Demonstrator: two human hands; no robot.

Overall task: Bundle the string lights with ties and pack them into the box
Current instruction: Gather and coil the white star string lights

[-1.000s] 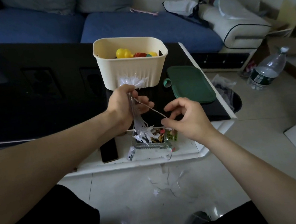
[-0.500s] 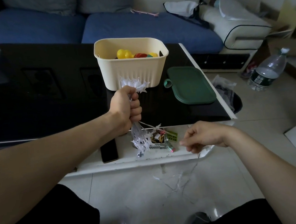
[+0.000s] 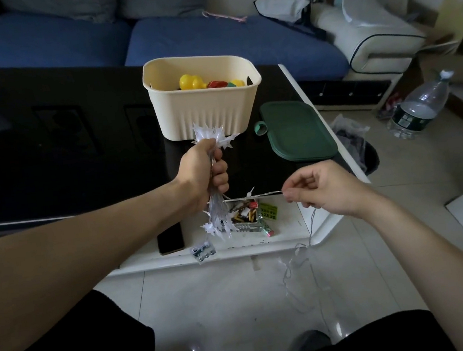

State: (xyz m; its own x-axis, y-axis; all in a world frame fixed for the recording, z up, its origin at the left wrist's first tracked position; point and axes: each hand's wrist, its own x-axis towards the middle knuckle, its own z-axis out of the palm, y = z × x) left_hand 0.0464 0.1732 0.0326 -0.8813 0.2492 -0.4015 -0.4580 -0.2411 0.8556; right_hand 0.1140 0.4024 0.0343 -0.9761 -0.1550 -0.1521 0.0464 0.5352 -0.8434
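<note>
string lights: bundle gripped upright in a fist above the worktop's near edge, star tips poking out top and bottom; loose wire runs toward 3 o'clock
left hand: fingers clamped round the bundle, same spot as 0.5 s ago
right hand: pinches the wire; has risen and pulled it taut and level since 0.5 s ago, rest trailing to the floor
box: cream, open, at 12 o'clock of the bundle, coloured toys inside
lid: green, at 3 o'clock of the box
worktop: black glass
phone: at 7 o'clock of the bundle
</note>
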